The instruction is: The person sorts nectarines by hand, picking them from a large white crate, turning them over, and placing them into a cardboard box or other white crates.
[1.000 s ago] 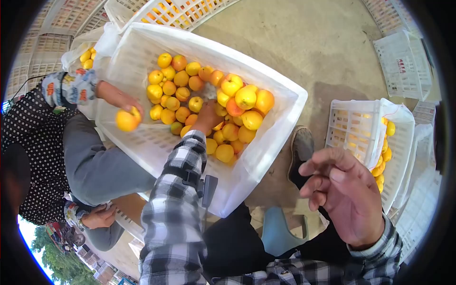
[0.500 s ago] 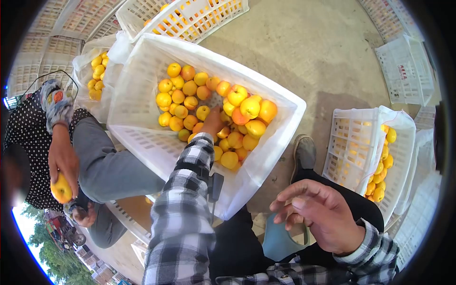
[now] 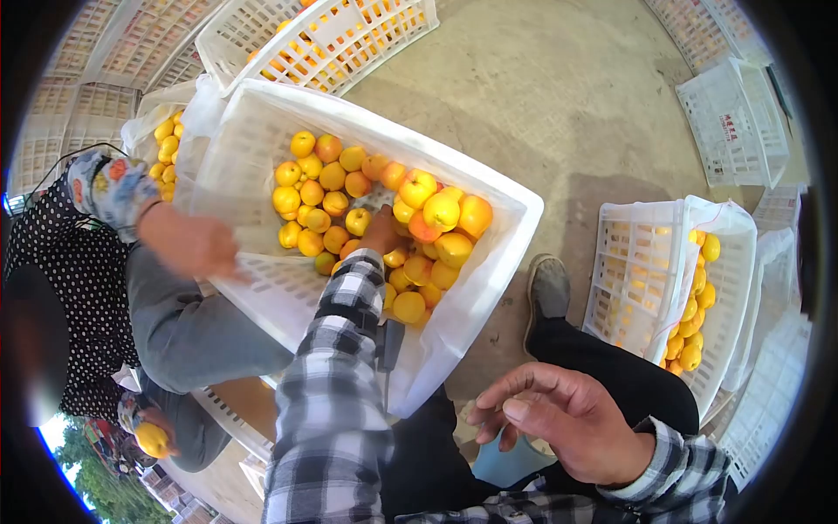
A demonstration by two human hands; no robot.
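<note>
My left hand (image 3: 381,230) reaches down into a white plastic crate (image 3: 279,279) with a pale liner. It is among yellow-orange apricots (image 3: 333,176), and its fingers are hidden between the fruit. More apricots are heaped on the right side of this crate, higher than those on the left. Above my lap and outside the crate, my right hand (image 3: 572,419) is held with loosely bent fingers apart and nothing in it.
At the left a seated co-worker has one blurred hand (image 3: 192,244) by the crate and an apricot (image 3: 153,439) in the other. Fruit-filled crates stand at the back (image 3: 340,44) and right (image 3: 633,271). Another crate (image 3: 731,127) is at far right.
The co-worker's upper hand has swung right towards the crate, and an apricot now shows in their lower hand. My left hand stays among the fruit; the view has shifted slightly.
</note>
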